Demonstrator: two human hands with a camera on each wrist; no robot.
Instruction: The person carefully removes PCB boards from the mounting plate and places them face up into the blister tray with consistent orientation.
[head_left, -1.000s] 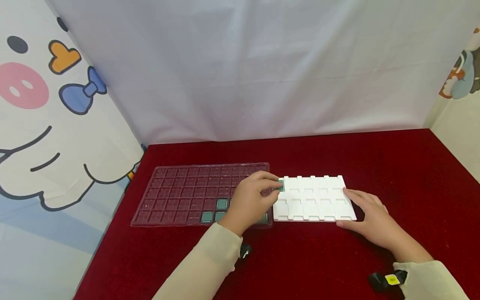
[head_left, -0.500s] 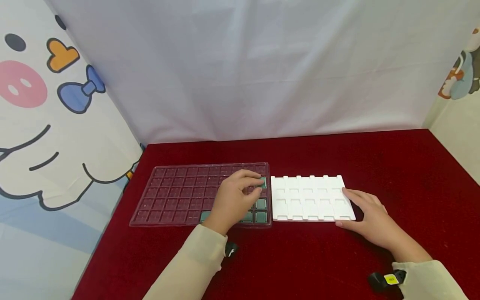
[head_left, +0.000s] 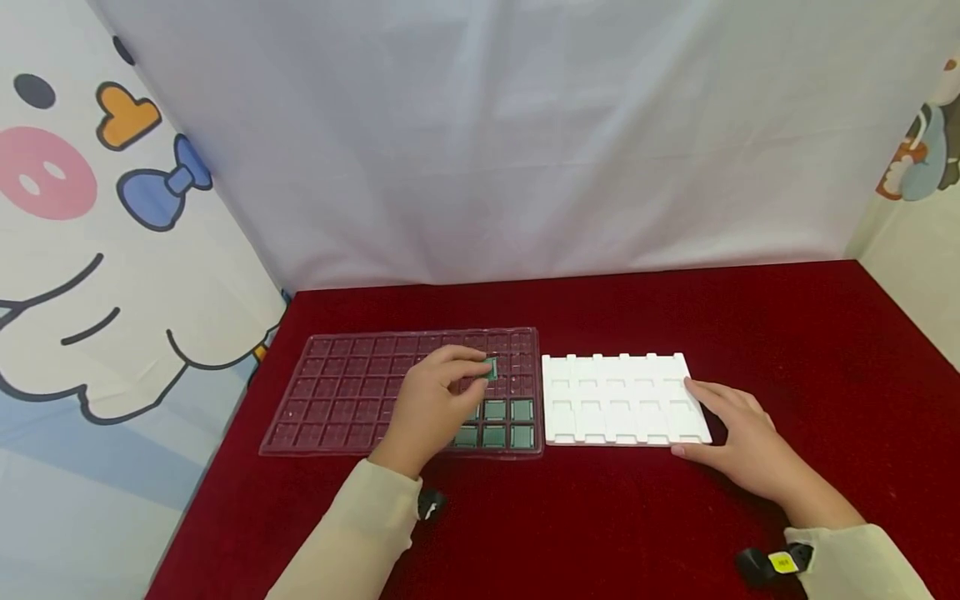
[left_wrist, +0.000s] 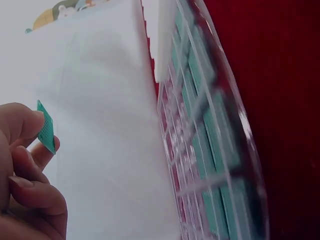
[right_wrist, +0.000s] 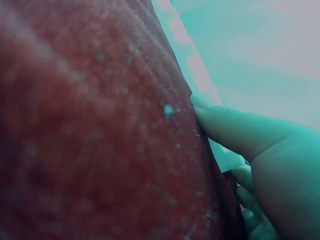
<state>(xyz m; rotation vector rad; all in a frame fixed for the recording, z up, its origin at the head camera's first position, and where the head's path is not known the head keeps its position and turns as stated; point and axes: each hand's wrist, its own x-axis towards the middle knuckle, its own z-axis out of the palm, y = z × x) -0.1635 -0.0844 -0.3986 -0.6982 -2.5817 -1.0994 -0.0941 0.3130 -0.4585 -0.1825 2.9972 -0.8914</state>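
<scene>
My left hand pinches a small green chip between thumb and fingertips, over the right half of a clear plastic tray. In the left wrist view the chip stands tilted on edge, its dotted face showing, raised well off the tray. Several green chips lie in the two nearest rows of pockets at the tray's right; my left hand hides part of them. My right hand holds the right end of a white pocketed tray, thumb at the near edge and fingers along the right side.
Both trays lie side by side on a dark red cloth, a narrow gap between them. A pale curtain hangs behind the table. A cartoon-printed sheet hangs along the left side.
My left hand has carried the green chip leftward, from the white tray's far left corner to over the clear tray. My right hand has stayed at the white tray's right end.
</scene>
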